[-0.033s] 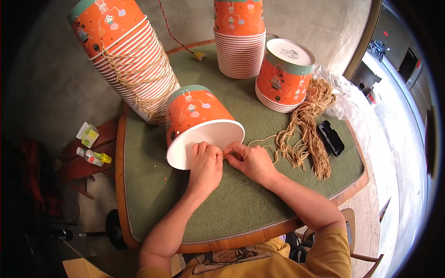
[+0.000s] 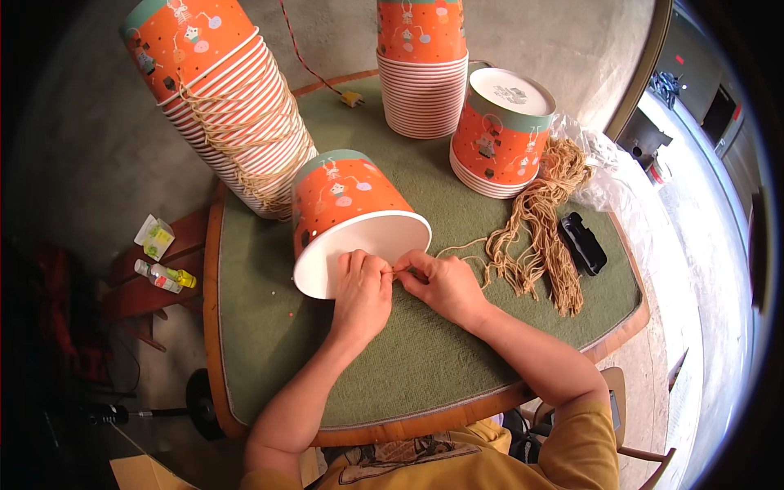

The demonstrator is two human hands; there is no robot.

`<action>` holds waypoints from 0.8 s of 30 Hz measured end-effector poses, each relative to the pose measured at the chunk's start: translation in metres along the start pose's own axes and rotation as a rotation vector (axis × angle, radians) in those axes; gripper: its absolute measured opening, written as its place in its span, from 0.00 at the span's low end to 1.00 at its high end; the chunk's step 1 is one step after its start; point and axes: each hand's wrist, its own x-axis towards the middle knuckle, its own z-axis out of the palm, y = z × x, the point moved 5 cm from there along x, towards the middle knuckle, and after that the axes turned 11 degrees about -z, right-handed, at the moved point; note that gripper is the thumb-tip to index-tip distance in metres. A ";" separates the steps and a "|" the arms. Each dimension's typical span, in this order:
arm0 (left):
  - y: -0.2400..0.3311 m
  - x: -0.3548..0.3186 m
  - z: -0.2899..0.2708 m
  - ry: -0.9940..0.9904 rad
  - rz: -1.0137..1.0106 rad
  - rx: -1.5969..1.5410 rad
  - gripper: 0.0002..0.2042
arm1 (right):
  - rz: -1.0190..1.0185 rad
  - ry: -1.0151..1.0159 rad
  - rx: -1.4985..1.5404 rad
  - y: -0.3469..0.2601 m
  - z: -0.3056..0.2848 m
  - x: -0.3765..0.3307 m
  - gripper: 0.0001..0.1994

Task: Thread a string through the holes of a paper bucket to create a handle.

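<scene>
An orange paper bucket (image 2: 347, 192) with a green base band lies on its side, its white mouth facing me. At the lower rim, my left hand (image 2: 363, 296) is closed, fingers partly inside the mouth, pinching a tan cord (image 2: 461, 247). Close beside it my right hand (image 2: 441, 286) pinches the same cord between thumb and forefinger. The short bit of cord between the two hands is mostly hidden by the fingers. From the right hand the cord trails toward a loose bundle of tan cords (image 2: 563, 278) on the right.
Behind the bucket leans a tall stack of buckets (image 2: 245, 122) with cords hanging along it. Another stack (image 2: 422, 94) stands at the back, beside a short upside-down stack (image 2: 502, 139). A black tray (image 2: 581, 243), plastic bag (image 2: 600, 163) and yellow plug (image 2: 351, 99) lie on the green-covered table (image 2: 392, 376).
</scene>
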 end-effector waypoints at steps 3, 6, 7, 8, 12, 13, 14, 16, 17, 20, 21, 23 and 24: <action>-0.001 0.000 0.000 -0.009 0.004 0.001 0.05 | 0.023 -0.006 -0.041 -0.002 -0.002 0.000 0.08; 0.002 0.001 -0.001 -0.032 -0.005 -0.019 0.04 | 0.056 -0.031 -0.006 0.000 -0.003 0.001 0.08; 0.003 0.001 -0.001 -0.032 -0.006 -0.018 0.04 | 0.051 -0.028 -0.002 0.001 -0.002 0.001 0.08; 0.004 0.001 -0.001 -0.024 -0.010 -0.011 0.04 | 0.045 -0.026 0.002 0.002 -0.001 0.001 0.07; 0.004 0.001 -0.003 -0.004 -0.044 -0.017 0.07 | 0.043 -0.046 -0.003 0.002 0.000 0.002 0.07; 0.004 0.001 -0.004 -0.003 -0.044 -0.017 0.07 | 0.042 -0.039 -0.001 0.002 0.000 0.002 0.07; 0.003 0.000 -0.004 -0.009 -0.059 -0.002 0.08 | 0.041 -0.033 0.001 0.002 -0.001 0.002 0.08; 0.002 -0.001 -0.002 -0.017 -0.074 0.011 0.10 | 0.050 -0.037 0.006 0.003 -0.001 0.001 0.08; 0.005 -0.002 -0.002 -0.021 -0.054 0.047 0.11 | 0.058 -0.042 0.012 0.003 -0.001 0.001 0.08; 0.008 -0.006 -0.002 -0.004 -0.018 0.093 0.12 | 0.070 -0.055 0.014 0.002 -0.001 0.002 0.08; 0.009 -0.006 -0.002 0.012 0.001 0.096 0.12 | 0.071 -0.054 0.013 0.002 -0.001 0.002 0.08; 0.010 -0.005 -0.002 0.021 -0.002 0.097 0.11 | 0.063 -0.044 0.011 0.003 -0.001 0.002 0.08; 0.010 -0.005 -0.002 0.031 -0.006 0.099 0.11 | 0.063 -0.044 0.011 0.002 -0.001 0.002 0.08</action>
